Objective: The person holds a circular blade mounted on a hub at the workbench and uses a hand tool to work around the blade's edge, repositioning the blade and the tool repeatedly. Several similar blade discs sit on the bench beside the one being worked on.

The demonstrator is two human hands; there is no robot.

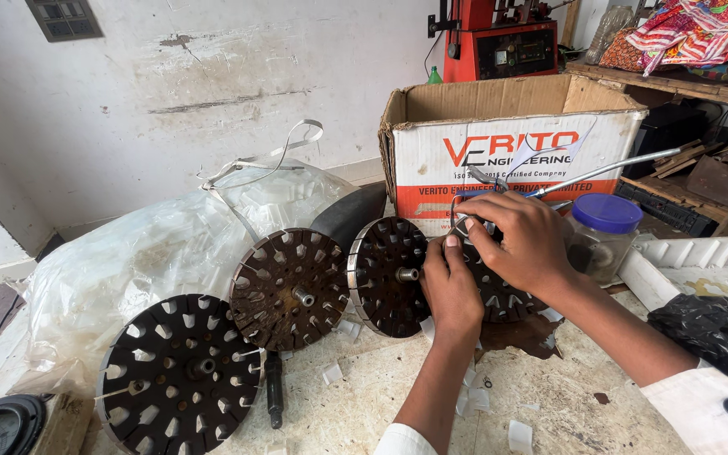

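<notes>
Several dark slotted round stator cores lean in a row on a worn bench: one at the front left (180, 376), one behind it (290, 289), a third (386, 275), and a fourth (499, 291) mostly hidden under my hands. My left hand (451, 288) rests against the fourth core's left side, thumb up. My right hand (520, 243) lies over its top, fingers pinched at a slot near the rim; what they pinch is too small to tell.
A large clear plastic bag (153, 253) of white strips lies at the left. Behind stand an open cardboard box (507, 135), a blue-lidded jar (602, 232) and a red machine (499, 42). White tray (701, 261) and black bag (718, 329) at right. Paper scraps (473, 396) litter the bench.
</notes>
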